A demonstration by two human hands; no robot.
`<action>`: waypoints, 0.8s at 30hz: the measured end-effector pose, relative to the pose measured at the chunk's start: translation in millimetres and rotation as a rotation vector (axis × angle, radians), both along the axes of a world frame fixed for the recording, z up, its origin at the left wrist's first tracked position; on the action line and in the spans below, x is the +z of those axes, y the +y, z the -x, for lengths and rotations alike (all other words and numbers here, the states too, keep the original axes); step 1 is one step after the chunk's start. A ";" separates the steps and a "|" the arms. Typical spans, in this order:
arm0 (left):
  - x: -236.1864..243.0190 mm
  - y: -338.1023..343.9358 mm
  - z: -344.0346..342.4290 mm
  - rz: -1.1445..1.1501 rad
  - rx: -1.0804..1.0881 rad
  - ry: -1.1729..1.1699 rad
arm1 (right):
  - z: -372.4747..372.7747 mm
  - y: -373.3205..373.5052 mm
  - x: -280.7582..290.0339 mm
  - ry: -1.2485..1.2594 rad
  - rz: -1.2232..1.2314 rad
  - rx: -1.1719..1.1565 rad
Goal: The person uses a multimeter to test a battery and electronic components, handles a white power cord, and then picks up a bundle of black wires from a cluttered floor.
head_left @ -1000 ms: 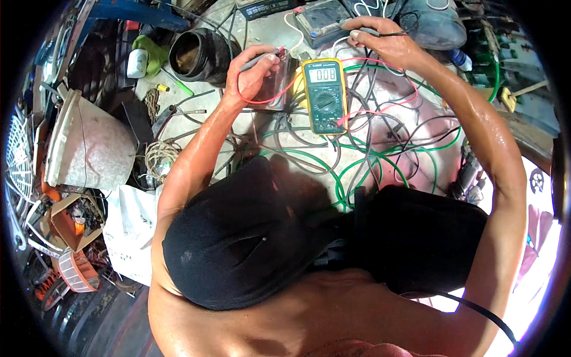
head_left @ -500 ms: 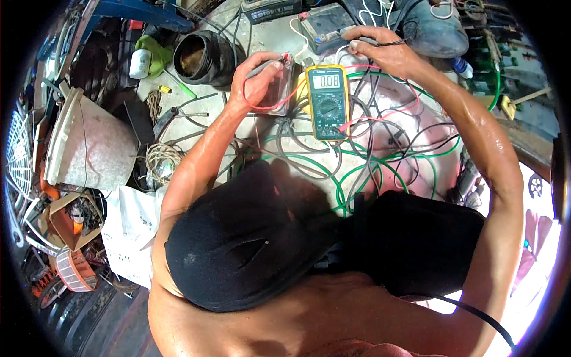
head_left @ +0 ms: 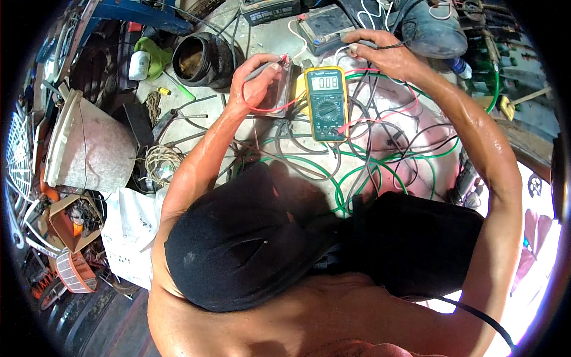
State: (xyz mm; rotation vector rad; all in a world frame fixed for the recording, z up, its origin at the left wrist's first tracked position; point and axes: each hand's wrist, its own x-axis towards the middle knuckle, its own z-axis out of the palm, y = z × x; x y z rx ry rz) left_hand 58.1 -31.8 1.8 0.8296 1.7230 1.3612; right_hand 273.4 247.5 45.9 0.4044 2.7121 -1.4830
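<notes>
My left hand [head_left: 259,82] is closed round a grey test probe [head_left: 260,70] whose red lead loops below the wrist. Its tip points to a red spot at the top of a dark, flat-sided case [head_left: 278,95]. My right hand [head_left: 383,56] pinches a second test probe [head_left: 366,43] with a black lead, its tip by the right edge of a dark battery-like box [head_left: 325,28]. I cannot tell whether either tip touches metal. Between the hands a yellow-framed multimeter [head_left: 327,110] lies face up, its display lit and the red lead plugged in near its lower edge.
Green and grey cables [head_left: 339,178] tangle over the pale floor before my knees. A dark round pot [head_left: 202,59] and a tilted white bucket [head_left: 89,143] stand at left, with a white bag [head_left: 132,229] nearer. Another black box [head_left: 270,11] is at the far edge.
</notes>
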 end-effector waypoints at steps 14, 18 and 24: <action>2.0 0.0 -1.5 -0.011 0.029 -0.029 | -1.2 -1.9 6.5 -0.073 0.006 0.002; 2.9 0.0 -1.9 -0.006 0.031 -0.026 | -0.9 -4.3 1.5 -0.042 0.006 -0.004; 4.2 0.6 -2.8 -0.005 0.031 -0.011 | -3.3 -9.8 -5.3 -0.023 0.008 0.023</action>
